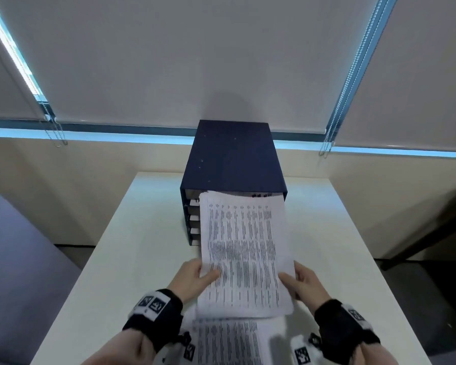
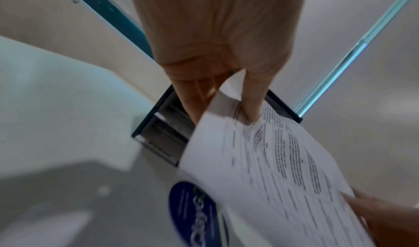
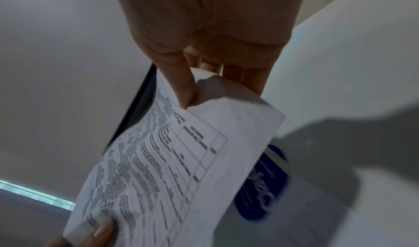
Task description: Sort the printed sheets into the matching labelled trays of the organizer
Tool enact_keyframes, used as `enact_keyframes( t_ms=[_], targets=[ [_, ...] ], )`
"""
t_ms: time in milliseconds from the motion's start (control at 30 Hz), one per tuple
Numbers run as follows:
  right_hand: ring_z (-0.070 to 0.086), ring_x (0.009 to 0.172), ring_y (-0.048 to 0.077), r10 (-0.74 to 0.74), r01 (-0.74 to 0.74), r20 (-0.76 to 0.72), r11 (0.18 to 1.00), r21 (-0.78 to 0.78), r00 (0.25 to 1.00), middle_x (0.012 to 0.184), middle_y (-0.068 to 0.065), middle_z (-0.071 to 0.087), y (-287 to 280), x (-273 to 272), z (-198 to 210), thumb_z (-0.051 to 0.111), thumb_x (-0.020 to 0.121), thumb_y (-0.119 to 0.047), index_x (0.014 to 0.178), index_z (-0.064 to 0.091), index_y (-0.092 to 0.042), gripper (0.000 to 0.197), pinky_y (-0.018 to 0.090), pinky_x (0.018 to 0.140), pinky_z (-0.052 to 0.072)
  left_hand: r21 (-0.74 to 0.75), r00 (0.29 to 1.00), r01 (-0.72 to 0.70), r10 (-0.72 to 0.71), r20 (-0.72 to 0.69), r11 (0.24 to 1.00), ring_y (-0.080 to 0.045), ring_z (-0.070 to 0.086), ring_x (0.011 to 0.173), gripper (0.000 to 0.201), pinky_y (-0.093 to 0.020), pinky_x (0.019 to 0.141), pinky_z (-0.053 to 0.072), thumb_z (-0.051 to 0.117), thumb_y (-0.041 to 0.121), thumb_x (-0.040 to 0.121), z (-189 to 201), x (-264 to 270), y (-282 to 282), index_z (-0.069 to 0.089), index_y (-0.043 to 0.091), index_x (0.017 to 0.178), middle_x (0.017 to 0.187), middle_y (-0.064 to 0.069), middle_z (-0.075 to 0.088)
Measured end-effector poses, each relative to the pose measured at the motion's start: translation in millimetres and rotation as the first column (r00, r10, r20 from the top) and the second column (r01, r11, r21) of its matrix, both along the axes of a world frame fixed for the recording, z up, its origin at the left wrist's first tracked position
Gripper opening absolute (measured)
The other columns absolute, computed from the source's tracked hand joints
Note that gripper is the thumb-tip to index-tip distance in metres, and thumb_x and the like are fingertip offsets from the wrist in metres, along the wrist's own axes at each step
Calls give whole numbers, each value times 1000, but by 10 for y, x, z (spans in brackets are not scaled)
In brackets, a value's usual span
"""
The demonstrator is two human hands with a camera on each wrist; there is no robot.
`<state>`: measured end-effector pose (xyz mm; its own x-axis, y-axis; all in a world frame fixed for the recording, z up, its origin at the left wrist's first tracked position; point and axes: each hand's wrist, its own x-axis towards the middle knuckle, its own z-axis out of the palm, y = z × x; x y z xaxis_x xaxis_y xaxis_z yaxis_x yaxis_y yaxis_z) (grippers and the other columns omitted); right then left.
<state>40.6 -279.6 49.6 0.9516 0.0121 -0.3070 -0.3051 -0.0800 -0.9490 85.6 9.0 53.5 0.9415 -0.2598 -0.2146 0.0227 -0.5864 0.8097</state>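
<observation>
A printed sheet covered in rows of text is held up in front of the dark blue organizer. My left hand pinches its left edge, thumb on top. My right hand pinches its right edge. The sheet's far end sits at the organizer's top tray opening and hides most of the trays. Labelled tray fronts show at the left. In the left wrist view the thumb presses on the sheet near the tray labels. The right wrist view shows fingers gripping the sheet.
More printed sheets lie on the white table near its front edge, under my wrists. A dark blue printed item lies beneath the held sheet. A dark table edge stands at the right, roller blinds behind.
</observation>
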Motion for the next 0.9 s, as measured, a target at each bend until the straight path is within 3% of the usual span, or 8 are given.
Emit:
enact_keyframes(
  t_ms=[67,167,233,333,467,567,667,900],
  targets=[
    [51,80,24,16,-15,-77,1000,22,997,84,37,56,-57,-192,-292,80,50,-67,101,71,-26,66,38,73,39,0,996,26,-26,-90,1000,-11,48,58,57,-26,60,42,61,71,69,-218,-178,71,51,15,72,68,3,50],
    [47,83,24,25,-18,-138,998,56,990,85,40,52,-58,-285,-423,81,48,-68,102,71,-30,67,37,74,37,-70,991,34,-43,-128,997,1,45,49,30,-22,56,41,65,46,84,-296,-324,55,54,19,73,57,12,49],
    [47,85,25,19,-7,-164,997,77,986,89,40,53,-25,-235,-354,82,52,-61,101,72,-32,58,37,75,35,-145,993,11,-28,-116,989,5,47,47,19,-16,55,39,62,34,89,-201,-313,22,65,16,85,56,16,55],
    [57,87,41,-23,30,-142,998,48,990,116,45,44,23,-84,-119,74,65,-40,97,73,-31,33,37,78,34,-230,995,-9,-14,-96,973,8,46,47,35,-9,53,35,62,37,89,-2,-213,-23,68,5,101,58,18,56],
    [62,87,43,-32,32,-55,999,0,998,104,30,65,51,216,152,64,88,-16,118,64,-18,30,41,81,46,-225,999,1,-12,-51,974,9,47,46,24,-10,51,34,57,23,94,229,-9,-39,65,2,99,57,12,62],
    [66,96,34,-49,50,11,997,-51,999,110,6,70,137,459,323,55,95,-9,120,60,-15,27,50,98,49,-187,996,-74,81,30,980,2,61,69,17,-13,63,42,58,24,93,287,172,-58,65,9,98,94,-20,67],
    [62,108,28,-100,103,45,993,-61,994,120,10,65,178,586,377,57,93,-11,118,58,-12,25,45,100,47,-135,986,-135,146,77,982,-23,61,110,33,-26,88,44,56,31,94,229,354,-110,63,8,116,119,-10,66],
    [64,62,22,-87,97,-95,990,103,992,83,11,70,58,500,387,54,95,-14,109,58,-6,16,25,50,48,-361,949,-290,314,10,887,-23,57,117,36,-38,102,44,54,23,95,378,750,-252,56,7,128,126,-7,62]
  ],
)
